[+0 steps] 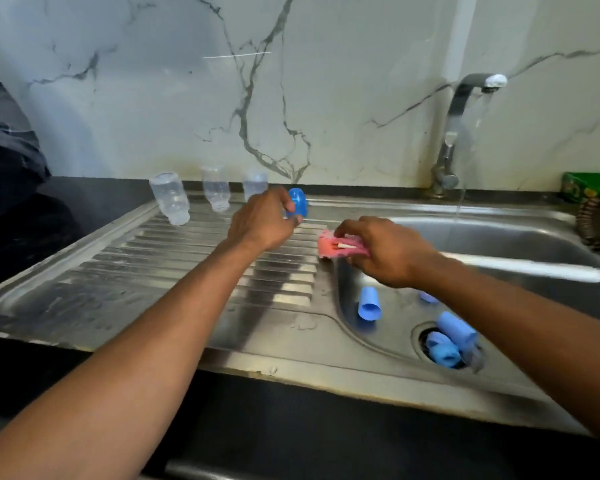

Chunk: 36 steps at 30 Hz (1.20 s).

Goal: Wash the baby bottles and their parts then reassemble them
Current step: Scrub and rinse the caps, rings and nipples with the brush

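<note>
Steel fills most of my view: the ribbed drainboard [194, 258] across the left and middle of the frame, the sink [499, 244] to the right. At the upper left of the drainboard I see three clear bottles standing mouth down in a row, the first bottle [170, 199] tilted, a second bottle [216, 188] just right of it, and a third bottle [255, 185] partly hidden behind my left hand [262, 221]. That hand's fingers are curled around a blue cap [298, 202] at the back edge of the drainboard, near the centre of the frame. Just to the right, my right hand [385, 251] grips a pink sponge [336, 247] at the sink's left rim; a pale strip shows on the sponge, and I cannot tell what it is. Lower right, in the sink, a blue cap [369, 304] lies on its side, with more blue parts [447, 341] piled over the drain. Upper right, water runs from the tap [465, 109].
</note>
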{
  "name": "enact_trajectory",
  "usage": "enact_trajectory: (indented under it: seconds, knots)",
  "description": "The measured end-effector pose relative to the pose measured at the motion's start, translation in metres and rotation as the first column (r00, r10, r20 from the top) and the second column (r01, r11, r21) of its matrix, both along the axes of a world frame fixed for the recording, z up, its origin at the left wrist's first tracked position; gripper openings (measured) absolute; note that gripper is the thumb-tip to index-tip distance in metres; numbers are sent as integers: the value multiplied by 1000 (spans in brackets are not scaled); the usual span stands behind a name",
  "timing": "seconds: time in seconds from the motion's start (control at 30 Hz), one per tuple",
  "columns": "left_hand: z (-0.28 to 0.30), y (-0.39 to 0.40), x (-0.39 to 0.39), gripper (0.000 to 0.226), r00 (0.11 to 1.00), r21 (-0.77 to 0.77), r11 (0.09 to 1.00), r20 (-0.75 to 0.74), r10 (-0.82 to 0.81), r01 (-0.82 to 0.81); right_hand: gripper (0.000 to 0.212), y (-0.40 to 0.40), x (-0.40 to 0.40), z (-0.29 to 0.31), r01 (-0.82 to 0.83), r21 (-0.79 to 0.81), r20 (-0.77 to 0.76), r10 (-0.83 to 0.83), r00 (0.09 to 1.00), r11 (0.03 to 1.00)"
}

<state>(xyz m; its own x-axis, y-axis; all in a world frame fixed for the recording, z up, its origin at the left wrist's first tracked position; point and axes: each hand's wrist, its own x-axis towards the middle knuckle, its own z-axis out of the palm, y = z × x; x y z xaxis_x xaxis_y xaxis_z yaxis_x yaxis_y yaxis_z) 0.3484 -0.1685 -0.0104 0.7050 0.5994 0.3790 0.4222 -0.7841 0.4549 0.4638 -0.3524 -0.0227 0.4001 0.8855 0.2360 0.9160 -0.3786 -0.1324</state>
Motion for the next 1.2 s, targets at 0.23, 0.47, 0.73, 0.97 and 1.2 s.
enact_trajectory:
  seconds: [0.23, 0.47, 0.73, 0.97, 1.2]
  knots:
    - [-10, -96, 81, 18, 701, -191, 875, -535, -472, 444, 41, -91, 55, -13, 153, -290, 129, -120, 984, 945]
    - [-60, -161, 177, 16, 488, -338, 858, -714, -502, 387, 45, -118, 114, -43, 174, -473, -147, -272, 951, 864]
    - [-105, -203, 189, 48, 408, -100, 776, -805, -431, 622, 23, -114, 133, -57, 334, -576, -68, -451, 890, 746]
    - [-125, -215, 208, 39, 308, -347, 796, -787, -535, 496, 30, -116, 133, -60, 403, -545, -43, -504, 863, 735]
    - [-121, -198, 205, 20, 320, -299, 762, -775, -545, 574, 16, -115, 133, -56, 323, -556, -137, -467, 873, 766]
